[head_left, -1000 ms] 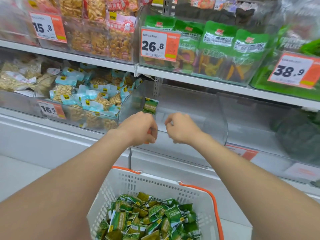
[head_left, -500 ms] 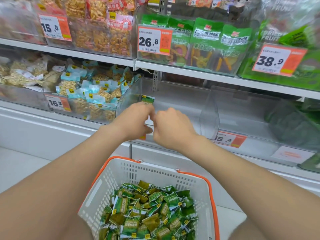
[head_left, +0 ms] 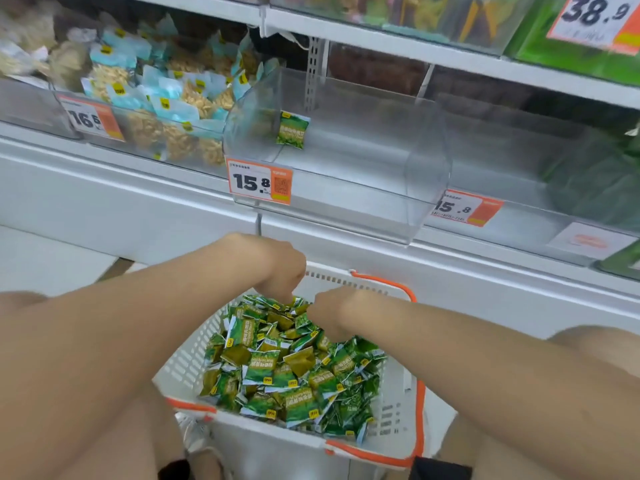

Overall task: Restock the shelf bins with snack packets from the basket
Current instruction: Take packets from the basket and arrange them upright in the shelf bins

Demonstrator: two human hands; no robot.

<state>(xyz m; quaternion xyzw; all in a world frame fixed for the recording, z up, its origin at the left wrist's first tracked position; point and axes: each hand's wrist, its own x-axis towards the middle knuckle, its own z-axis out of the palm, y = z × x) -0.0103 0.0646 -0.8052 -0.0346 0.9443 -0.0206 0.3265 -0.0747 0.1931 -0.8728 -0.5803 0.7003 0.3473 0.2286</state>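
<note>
Green packets, white orange-trimmed basket, orange-white price tag

Bright, even, diffuse lighting with only faint shadows; pale sheen on the walls of the clear bin; motion blur softens the price tag above and right of that bin, and shelf lines bow from wide-angle distortion.

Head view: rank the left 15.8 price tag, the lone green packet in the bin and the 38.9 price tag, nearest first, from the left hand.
1. left 15.8 price tag, bin front, above the left hand.
2. lone green packet, inside that bin.
3. 38.9 price tag, upper shelf, far right.
</note>
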